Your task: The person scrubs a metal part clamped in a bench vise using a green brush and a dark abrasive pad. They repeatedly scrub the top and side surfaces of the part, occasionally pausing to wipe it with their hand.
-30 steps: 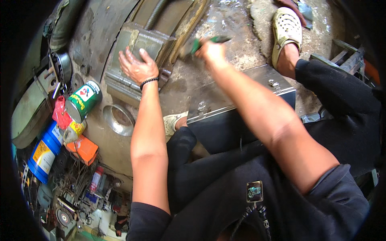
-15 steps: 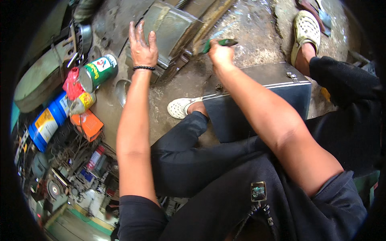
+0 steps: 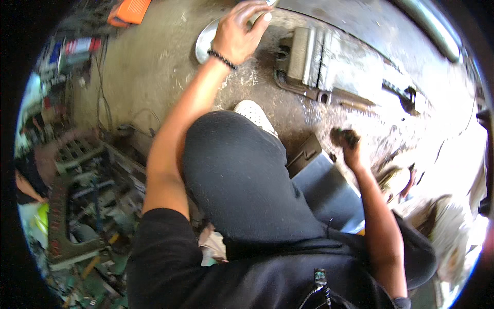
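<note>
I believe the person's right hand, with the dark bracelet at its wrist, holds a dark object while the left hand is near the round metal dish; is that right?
Not quite: the head view shows the dark bracelet on the left wrist. The right hand does hold a dark object, and the left hand is near the round metal dish.

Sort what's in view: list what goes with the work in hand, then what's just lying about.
With the work, by the look of it:
dark tool, in the right hand
vise, lying between the hands
metal bowl, perhaps; it's partly behind the left hand

Apparently just lying about:
orange box
red can
</note>
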A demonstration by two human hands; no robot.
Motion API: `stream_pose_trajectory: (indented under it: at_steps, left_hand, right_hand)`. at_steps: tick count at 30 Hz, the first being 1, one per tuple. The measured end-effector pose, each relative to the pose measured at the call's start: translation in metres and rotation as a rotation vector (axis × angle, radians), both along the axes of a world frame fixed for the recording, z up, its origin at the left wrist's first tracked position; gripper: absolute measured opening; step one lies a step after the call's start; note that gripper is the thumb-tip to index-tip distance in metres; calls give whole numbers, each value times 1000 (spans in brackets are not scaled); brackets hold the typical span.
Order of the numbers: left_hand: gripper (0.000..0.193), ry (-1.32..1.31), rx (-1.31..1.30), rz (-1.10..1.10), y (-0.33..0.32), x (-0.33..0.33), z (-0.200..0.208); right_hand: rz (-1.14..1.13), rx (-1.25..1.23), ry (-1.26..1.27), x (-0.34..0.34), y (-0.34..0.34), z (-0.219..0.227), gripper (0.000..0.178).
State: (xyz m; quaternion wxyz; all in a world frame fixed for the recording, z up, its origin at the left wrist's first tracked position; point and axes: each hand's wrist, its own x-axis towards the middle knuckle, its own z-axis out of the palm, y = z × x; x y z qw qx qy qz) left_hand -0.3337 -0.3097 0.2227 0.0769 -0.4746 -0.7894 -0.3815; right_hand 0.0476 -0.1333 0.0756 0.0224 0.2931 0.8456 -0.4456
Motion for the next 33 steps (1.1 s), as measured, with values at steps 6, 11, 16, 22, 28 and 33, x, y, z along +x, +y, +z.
stream_pose_trajectory:
  at_steps: [6,11,16,22,28,33]
  left_hand:
    - [37,-906,728,517,-130,55,-122]
    - [33,-1004,828,780,-165,89,-185]
    - [26,-841,996,761,-172,76,-201]
    - [26,-764,1019,858,-207,73,-210]
    - [18,-870,1105,1048,-228,92,-212]
    - [19,-857,1073,1028,-233,88,-212]
  right_hand:
    - [360,34,-144,-83,-37,58,23]
    - [512,172,-106,-222,-67,81,21]
    - [537,570,-89,-376,-92,70,38]
    - [468,700,-92,-405,-115,-2,52]
    - [1126,890,-421,-307,-168,-33,30]
    - [1407,579,-600,-251,-153,-3,26]
